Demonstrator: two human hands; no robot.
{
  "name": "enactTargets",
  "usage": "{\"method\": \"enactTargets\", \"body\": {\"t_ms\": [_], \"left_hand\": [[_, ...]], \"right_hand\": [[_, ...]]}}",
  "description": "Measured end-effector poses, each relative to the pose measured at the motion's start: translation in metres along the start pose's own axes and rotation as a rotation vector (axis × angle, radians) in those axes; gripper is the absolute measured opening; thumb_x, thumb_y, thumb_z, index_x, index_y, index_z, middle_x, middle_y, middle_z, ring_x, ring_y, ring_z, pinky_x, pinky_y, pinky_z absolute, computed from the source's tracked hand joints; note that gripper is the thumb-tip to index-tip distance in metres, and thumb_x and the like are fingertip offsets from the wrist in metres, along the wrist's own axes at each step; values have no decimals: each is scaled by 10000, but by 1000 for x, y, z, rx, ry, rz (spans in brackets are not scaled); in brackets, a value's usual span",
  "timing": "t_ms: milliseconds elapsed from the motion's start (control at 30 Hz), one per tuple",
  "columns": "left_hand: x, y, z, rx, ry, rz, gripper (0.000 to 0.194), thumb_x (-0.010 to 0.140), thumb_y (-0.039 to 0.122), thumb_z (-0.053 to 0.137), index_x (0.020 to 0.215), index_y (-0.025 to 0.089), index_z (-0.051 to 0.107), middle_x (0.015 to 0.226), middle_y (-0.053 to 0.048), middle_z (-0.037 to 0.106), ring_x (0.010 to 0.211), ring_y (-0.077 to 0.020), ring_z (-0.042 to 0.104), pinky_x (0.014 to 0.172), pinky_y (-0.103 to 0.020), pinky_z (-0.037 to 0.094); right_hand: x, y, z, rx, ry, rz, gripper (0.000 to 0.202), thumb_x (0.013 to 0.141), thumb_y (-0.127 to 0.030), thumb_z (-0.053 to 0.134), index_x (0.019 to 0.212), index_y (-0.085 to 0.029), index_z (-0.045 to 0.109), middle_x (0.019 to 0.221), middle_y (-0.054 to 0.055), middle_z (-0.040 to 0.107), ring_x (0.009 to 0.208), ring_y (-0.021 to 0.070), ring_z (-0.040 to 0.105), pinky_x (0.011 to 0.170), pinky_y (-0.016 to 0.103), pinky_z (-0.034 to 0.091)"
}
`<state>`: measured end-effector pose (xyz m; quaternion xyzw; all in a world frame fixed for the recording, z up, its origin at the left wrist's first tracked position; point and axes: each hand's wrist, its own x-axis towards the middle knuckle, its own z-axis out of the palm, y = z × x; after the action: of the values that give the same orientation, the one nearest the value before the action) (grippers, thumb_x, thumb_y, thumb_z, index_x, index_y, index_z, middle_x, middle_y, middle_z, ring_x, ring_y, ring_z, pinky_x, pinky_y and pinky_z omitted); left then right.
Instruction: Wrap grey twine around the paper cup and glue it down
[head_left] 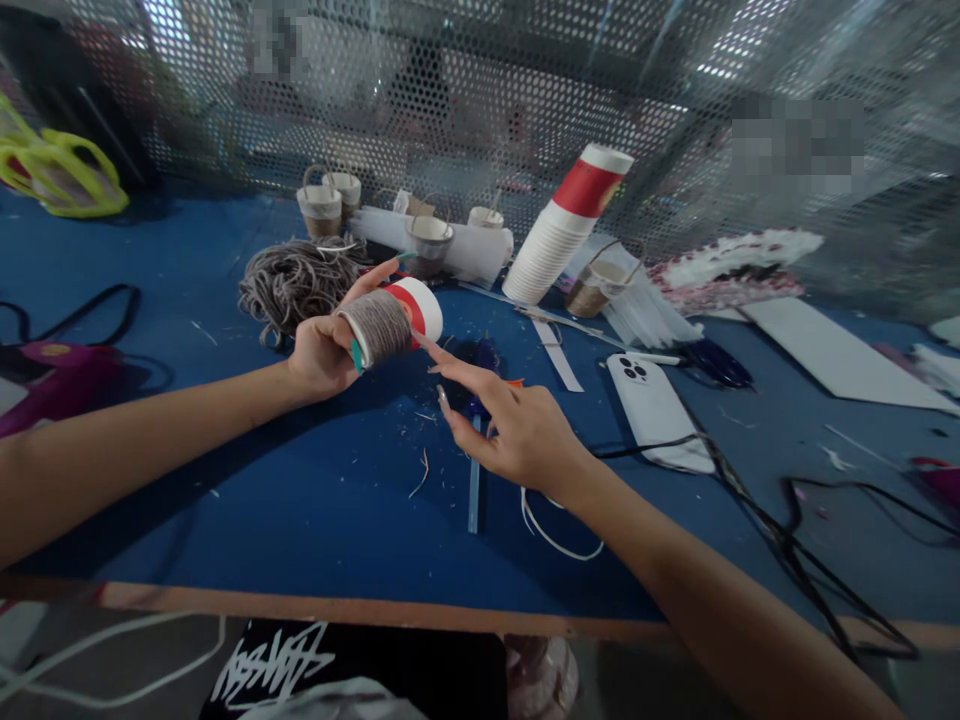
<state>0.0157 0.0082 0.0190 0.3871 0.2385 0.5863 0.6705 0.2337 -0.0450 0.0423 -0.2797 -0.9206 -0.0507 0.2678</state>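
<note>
My left hand (326, 350) holds a red and white paper cup (426, 308) on its side, its fingers around the part wrapped with grey yarn (377, 328). The cup's white end points to the right. My right hand (514, 425) is just right of the cup, thumb and fingers apart, with the index fingertip at the edge of the yarn wrap. Behind my left hand lies a loose heap of grey yarn (296, 285). A clear stick (475, 490) lies on the blue table (300, 510) below my right hand.
A leaning stack of paper cups (551, 235) stands at the back, beside small yarn-wrapped baskets (321, 212). On the right are a white phone (660, 415), black cables (750, 500) and a white board (840, 350). A purple glue gun (71, 380) and yellow-green scissors (64, 175) are at left.
</note>
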Motion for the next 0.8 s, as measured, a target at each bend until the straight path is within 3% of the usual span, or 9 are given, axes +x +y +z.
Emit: {"method": "enactTargets", "body": {"t_ms": [133, 200, 300, 400, 533, 633, 800], "left_hand": [[0, 1, 3, -15, 14, -32, 909, 367, 165, 472, 1274, 212, 503, 973, -29, 684, 991, -279, 585, 970, -513, 431], [0, 0, 1, 9, -24, -27, 940, 381, 169, 473, 1321, 204, 470, 1014, -32, 696, 1008, -287, 601, 974, -511, 432], [1, -2, -4, 10, -123, -58, 954, 413, 167, 477, 1366, 196, 448, 940, -21, 725, 884, -260, 643, 892, -459, 477], [1, -2, -9, -23, -214, -100, 954, 426, 143, 476, 1379, 187, 449, 869, -2, 740, 781, -212, 663, 766, -355, 513], [1, 0, -9, -52, -229, -134, 990, 419, 119, 458, 1407, 181, 428, 853, 13, 743, 753, -171, 680, 699, -280, 523], [0, 0, -7, -57, -217, -148, 1053, 420, 119, 470, 1465, 163, 356, 830, 18, 737, 742, -162, 671, 688, -269, 515], [2, 1, -8, 18, -216, -100, 1102, 446, 159, 474, 1523, 180, 245, 767, 23, 699, 634, -182, 595, 772, -366, 474]], "right_hand": [[0, -2, 0, -30, 74, -55, 327, 909, -130, 486, 1235, -160, 467, 1285, 134, 681, 574, 82, 628, 401, 217, 370], [0, -3, 0, -4, 120, -60, 353, 890, -110, 504, 1235, -167, 459, 1287, 142, 677, 769, 132, 705, 432, 207, 414], [0, -5, 0, 44, 172, -17, 381, 871, -127, 533, 1238, -183, 449, 1333, 164, 637, 1002, 202, 701, 466, 212, 453], [1, -7, 0, 42, 118, 12, 331, 878, -148, 523, 1199, -183, 449, 1360, 177, 617, 798, 151, 699, 424, 215, 405], [2, -6, 0, 15, 17, 15, 223, 903, -200, 470, 1125, -186, 483, 1276, 149, 682, 465, 69, 504, 381, 233, 329], [1, -5, 0, -7, 9, 40, 170, 910, -219, 469, 1069, -181, 519, 1228, 132, 711, 420, 54, 437, 392, 230, 335], [1, -5, 0, -40, 25, -1, 165, 898, -214, 473, 1042, -163, 535, 1235, 146, 707, 436, 63, 476, 404, 225, 361]]}}
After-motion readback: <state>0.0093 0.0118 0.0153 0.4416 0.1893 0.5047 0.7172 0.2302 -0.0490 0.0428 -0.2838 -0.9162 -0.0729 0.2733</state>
